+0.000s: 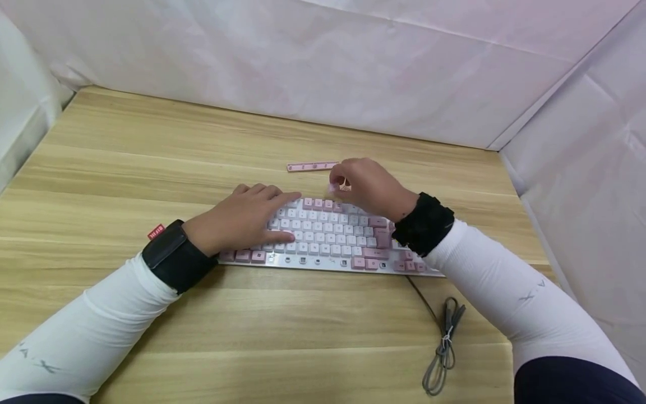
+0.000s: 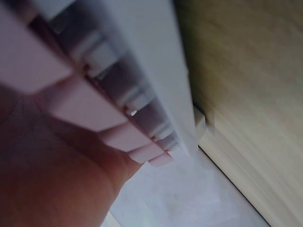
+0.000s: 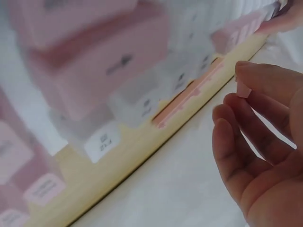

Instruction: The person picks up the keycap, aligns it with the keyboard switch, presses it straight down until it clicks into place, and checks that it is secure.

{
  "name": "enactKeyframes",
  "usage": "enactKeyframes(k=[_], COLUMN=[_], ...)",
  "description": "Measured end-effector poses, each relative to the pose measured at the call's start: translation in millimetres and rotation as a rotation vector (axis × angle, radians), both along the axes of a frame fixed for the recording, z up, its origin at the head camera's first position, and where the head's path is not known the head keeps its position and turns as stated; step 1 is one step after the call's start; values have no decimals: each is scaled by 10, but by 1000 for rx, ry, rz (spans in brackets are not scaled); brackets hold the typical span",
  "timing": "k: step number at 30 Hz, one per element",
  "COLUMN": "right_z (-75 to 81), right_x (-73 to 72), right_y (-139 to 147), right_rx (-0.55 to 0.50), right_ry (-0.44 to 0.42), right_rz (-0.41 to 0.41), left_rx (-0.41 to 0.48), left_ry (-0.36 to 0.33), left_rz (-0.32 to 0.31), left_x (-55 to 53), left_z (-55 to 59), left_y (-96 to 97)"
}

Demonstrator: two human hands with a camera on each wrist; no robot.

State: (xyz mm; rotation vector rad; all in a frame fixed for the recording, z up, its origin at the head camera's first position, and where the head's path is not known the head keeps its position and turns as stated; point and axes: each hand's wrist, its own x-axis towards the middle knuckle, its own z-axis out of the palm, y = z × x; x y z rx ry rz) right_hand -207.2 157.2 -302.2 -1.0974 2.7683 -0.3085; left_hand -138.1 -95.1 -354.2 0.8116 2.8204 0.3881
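Note:
A white and pink keyboard (image 1: 323, 227) lies on the wooden table, with bare switches showing along part of its bottom row. My left hand (image 1: 249, 216) rests over its left side, fingers and thumb extended across the keys. In the left wrist view, the palm (image 2: 61, 161) is right at the pink keys (image 2: 90, 106) along the keyboard's edge. Above the keyboard's back edge, my right hand (image 1: 370, 182) pinches a small pink keycap (image 3: 243, 89) between thumb and fingertip. Just behind that hand lies a long, thin pink strip (image 1: 312, 166) with small marks along it.
A grey cable (image 1: 440, 350), bundled with a tie, lies in front of the keyboard at the right. Pale cloth (image 1: 313, 62) hangs behind the table (image 1: 166, 134) and along its right side. Black bands circle both wrists.

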Motion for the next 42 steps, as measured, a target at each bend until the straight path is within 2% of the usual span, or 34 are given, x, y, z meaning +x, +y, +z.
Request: enactKeyframes(k=[10, 20, 31, 42], right_z=[57, 40, -83, -192], right_x=[393, 717, 932, 1032], right_y=[110, 226, 385, 473], right_rx=[-12, -26, -68, -92], right_ry=[65, 88, 119, 100], right_rz=[74, 70, 73, 48], left_rx=[13, 28, 29, 15], left_ry=[14, 18, 19, 29], left_rz=[-6, -13, -5, 2], left_x=[-10, -17, -35, -39], left_z=[-37, -60, -88, -99], left_y=[-10, -34, -73, -106])
